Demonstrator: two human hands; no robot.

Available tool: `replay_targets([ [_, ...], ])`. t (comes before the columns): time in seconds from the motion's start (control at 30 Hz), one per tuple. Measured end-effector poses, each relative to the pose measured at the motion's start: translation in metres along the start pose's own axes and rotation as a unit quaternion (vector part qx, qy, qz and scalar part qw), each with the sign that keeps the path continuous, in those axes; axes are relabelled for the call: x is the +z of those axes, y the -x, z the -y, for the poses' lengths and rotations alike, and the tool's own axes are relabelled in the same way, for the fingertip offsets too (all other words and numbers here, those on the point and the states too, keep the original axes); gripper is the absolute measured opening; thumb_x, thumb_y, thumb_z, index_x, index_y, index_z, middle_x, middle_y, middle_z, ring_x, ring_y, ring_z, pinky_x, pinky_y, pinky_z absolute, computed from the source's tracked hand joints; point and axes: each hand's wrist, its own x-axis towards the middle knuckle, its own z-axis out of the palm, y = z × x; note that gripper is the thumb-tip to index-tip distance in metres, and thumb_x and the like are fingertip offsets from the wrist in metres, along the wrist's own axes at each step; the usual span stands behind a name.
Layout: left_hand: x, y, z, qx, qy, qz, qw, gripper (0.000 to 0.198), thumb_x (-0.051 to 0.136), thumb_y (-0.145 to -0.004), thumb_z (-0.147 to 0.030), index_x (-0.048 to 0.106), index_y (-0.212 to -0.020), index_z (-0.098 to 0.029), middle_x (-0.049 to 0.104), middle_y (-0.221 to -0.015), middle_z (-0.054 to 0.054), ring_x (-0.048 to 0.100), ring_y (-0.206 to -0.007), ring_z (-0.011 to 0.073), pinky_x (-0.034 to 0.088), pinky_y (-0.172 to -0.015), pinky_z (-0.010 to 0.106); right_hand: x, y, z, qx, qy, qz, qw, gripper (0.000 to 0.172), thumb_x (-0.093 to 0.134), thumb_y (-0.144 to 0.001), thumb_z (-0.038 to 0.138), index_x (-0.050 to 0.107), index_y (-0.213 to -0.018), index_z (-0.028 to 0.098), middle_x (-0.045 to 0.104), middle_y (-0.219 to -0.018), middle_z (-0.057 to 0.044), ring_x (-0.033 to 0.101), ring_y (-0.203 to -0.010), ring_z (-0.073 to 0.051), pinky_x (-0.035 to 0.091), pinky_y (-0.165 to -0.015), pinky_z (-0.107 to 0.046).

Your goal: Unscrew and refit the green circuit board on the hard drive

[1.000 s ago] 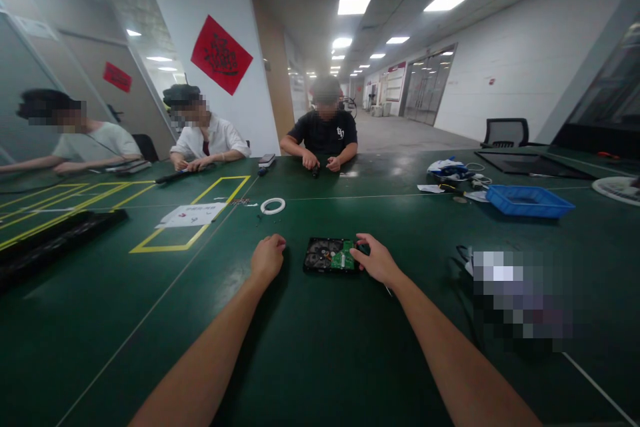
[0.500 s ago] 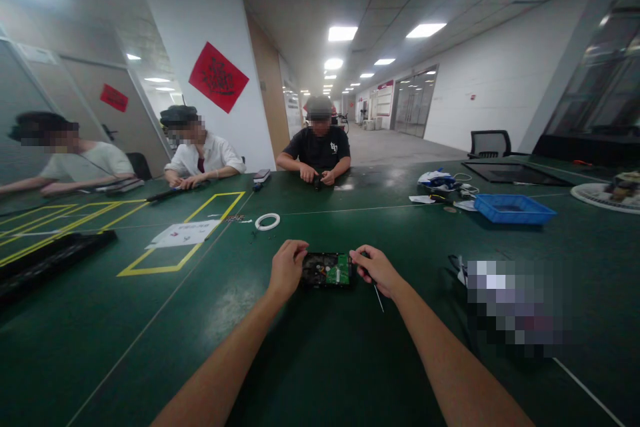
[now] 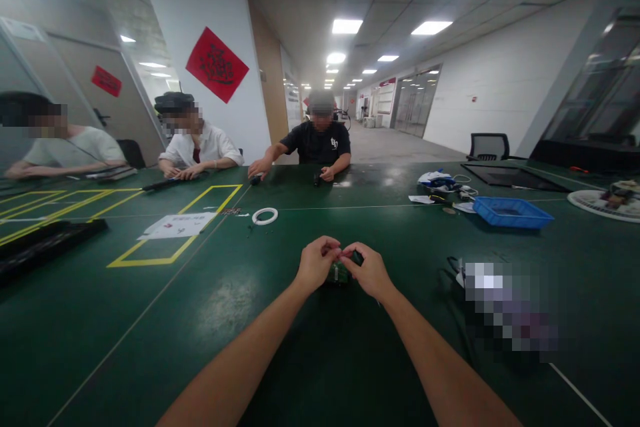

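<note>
A hard drive (image 3: 339,273) with a green circuit board lies on the green table in front of me, mostly covered by my hands. Above its board, my left hand (image 3: 320,263) is closed in a pinch, its fingertips meeting those of the other hand. Whatever is between them is too small to make out. My right hand (image 3: 367,270) is closed round a screwdriver (image 3: 357,257). Its dark handle shows between the fingers, and most of the thin shaft is hidden behind the hand.
A white ring (image 3: 265,216) with tiny dark bits beside it lies ahead to the left, near a paper sheet (image 3: 177,225). To the right are a blue tray (image 3: 513,212) and a blurred-out object (image 3: 510,307). A person in black (image 3: 320,140) sits opposite; two others sit left.
My left hand has moved right, off the hard drive's left end, to meet my right hand above the board. The person opposite has stretched an arm towards a dark object on the table.
</note>
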Motion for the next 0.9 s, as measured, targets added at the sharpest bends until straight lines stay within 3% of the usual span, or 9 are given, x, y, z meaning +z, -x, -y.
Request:
replay_targets([
  [0.3, -0.007, -0.003, -0.003, -0.004, -0.005, 0.045, 0.999, 0.017, 0.068, -0.082, -0.013, 0.072, -0.097, -0.021, 0.074, -0.093, 0.005, 0.071, -0.085, 0.0166, 0.058, -0.079, 0.029, 0.001, 0.000, -0.002, 0.015, 0.018, 0.015, 1.000, 0.022, 0.064, -0.089, 0.042, 0.070, -0.100, 0.024, 0.068, -0.104, -0.005, 0.063, -0.083, -0.020, 0.049, -0.065, -0.029],
  [0.6, -0.011, 0.001, -0.018, 0.007, -0.080, 0.099, 0.992, 0.017, 0.060, -0.087, -0.019, 0.075, -0.095, -0.021, 0.073, -0.085, 0.003, 0.069, -0.079, 0.0163, 0.056, -0.075, 0.027, 0.004, -0.002, -0.008, 0.017, 0.033, 0.016, 0.999, 0.018, 0.062, -0.088, 0.038, 0.070, -0.095, 0.023, 0.068, -0.095, -0.003, 0.061, -0.074, -0.017, 0.046, -0.065, -0.028],
  [0.73, -0.015, 0.000, -0.021, 0.018, -0.120, 0.066, 0.990, 0.022, 0.052, -0.092, -0.019, 0.072, -0.102, -0.021, 0.073, -0.093, 0.005, 0.069, -0.083, 0.0175, 0.055, -0.076, 0.028, 0.000, -0.003, -0.008, 0.029, 0.058, -0.014, 0.998, 0.016, 0.061, -0.087, 0.036, 0.070, -0.091, 0.023, 0.069, -0.089, -0.002, 0.062, -0.077, -0.018, 0.046, -0.068, -0.028],
  [0.9, -0.019, 0.014, -0.017, 0.084, -0.286, 0.029, 0.954, 0.022, 0.054, -0.095, -0.028, 0.071, -0.107, -0.020, 0.069, -0.106, 0.011, 0.062, -0.105, 0.0264, 0.048, -0.097, 0.042, -0.007, -0.005, -0.021, 0.087, 0.068, -0.076, 0.991, 0.016, 0.061, -0.084, 0.036, 0.069, -0.086, 0.023, 0.068, -0.083, -0.002, 0.062, -0.076, -0.019, 0.046, -0.068, -0.029],
])
